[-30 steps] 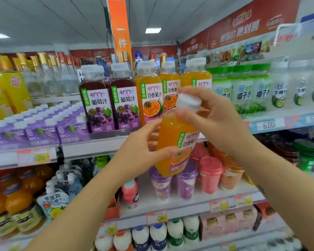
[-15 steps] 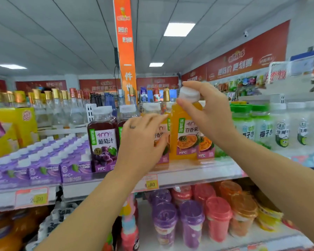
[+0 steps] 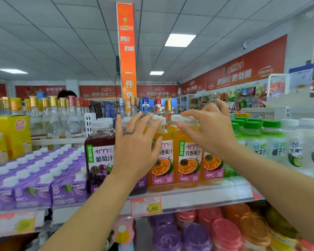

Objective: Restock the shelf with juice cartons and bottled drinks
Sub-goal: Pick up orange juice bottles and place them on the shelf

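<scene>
The passion-fruit juice bottle [image 3: 188, 160] stands upright at the front edge of the shelf [image 3: 198, 194], touching a neighbouring orange bottle [image 3: 161, 160] of the same kind on its left. The right hand [image 3: 208, 131] grips it at the top: the fingers curl over the white cap [image 3: 184, 119] and the thumb presses in just under the cap's front rim. The left hand [image 3: 134, 151] is released, with its fingers straight and spread flat across the fronts of the neighbouring orange bottle and the grape juice bottle [image 3: 100, 156]; it holds nothing. The bottle looks full, so it is probably fairly heavy and top-steady only while it sits square on its base. Its plastic wall likely gives a little under a squeeze, and the glossy label could be slippery. The ribbed cap and the narrow neck below it seem the surest places to hold for small pushes. For lifting, a grasp around the labelled body would carry the weight better. The purple cartons [image 3: 34, 182] to the left look stiff and boxy.
</scene>
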